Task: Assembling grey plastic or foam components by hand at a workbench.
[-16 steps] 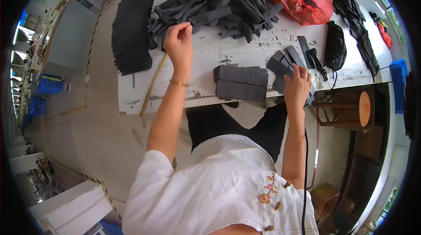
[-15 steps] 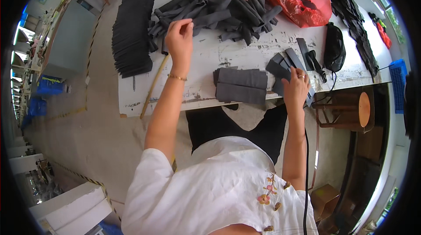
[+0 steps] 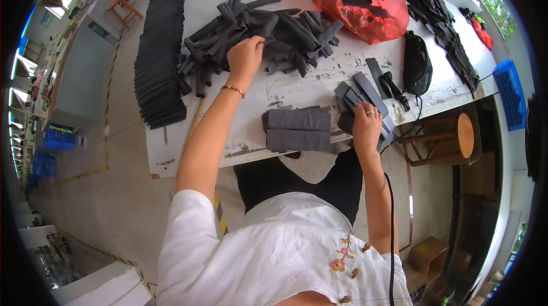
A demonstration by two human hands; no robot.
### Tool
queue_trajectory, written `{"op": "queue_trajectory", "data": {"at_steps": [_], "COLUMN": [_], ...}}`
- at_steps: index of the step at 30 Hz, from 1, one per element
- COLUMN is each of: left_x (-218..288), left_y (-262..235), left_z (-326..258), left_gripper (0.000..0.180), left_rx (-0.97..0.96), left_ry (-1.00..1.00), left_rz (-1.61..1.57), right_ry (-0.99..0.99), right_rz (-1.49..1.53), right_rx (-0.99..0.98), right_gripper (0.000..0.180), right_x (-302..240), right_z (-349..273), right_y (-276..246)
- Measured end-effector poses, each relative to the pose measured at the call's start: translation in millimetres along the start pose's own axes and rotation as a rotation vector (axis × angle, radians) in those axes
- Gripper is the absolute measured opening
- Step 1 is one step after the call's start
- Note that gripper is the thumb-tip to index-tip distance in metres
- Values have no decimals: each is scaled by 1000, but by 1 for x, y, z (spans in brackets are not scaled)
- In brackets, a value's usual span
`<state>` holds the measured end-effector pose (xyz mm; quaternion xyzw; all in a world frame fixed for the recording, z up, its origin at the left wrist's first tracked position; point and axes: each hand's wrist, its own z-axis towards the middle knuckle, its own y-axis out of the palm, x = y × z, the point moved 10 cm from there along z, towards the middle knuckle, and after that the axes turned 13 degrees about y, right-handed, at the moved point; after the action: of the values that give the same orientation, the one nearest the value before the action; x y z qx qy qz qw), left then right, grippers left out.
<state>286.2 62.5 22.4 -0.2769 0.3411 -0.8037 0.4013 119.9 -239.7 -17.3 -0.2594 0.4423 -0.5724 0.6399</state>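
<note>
Compared with the earlier frames, the left hand [image 3: 245, 61] has shifted rightward against the heap of dark grey curled strips [image 3: 294, 29], while the whole scene sits lower and further left in the view. The left fingers are drawn narrowly together at the heap's near edge; whether they pinch a strip cannot be told. The right hand [image 3: 367, 126] remains over the fanned flat strips [image 3: 370, 92], fingers bent and partly covering them; its grip is hidden. Between the hands, near the edge of the tabletop [image 3: 311, 93], lies a stack of grey strips [image 3: 298, 130]. The left forearm hides part of a thin wooden stick [image 3: 198, 113]. Upper right, a red plastic bag [image 3: 368, 27] holds dark pieces, only partly visible. A wooden stool [image 3: 465, 135] is partly obscured beneath the tabletop.
</note>
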Motion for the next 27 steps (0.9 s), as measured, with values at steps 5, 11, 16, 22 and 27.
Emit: {"op": "queue_trajectory", "data": {"at_steps": [5, 11, 16, 22, 27], "left_x": [-6, -1, 18, 46, 54], "left_y": [-11, 11, 21, -2, -9], "left_z": [-61, -155, -175, -158, -150], "left_gripper": [24, 29, 27, 30, 27], "left_rx": [232, 656, 636, 566, 550], "left_ry": [-519, -1066, -1253, -1214, -1188], "left_rz": [-949, -1499, -1792, -1948, -1920], "right_ry": [150, 76, -187, -261, -147], "right_rz": [501, 850, 689, 617, 719], "right_rx": [143, -310, -311, -261, -315], "right_gripper": [27, 26, 39, 62, 50], "right_x": [-27, -96, -133, -146, -140], "right_z": [18, -4, -22, -26, -26], "right_y": [-72, -50, -59, -69, -69]}}
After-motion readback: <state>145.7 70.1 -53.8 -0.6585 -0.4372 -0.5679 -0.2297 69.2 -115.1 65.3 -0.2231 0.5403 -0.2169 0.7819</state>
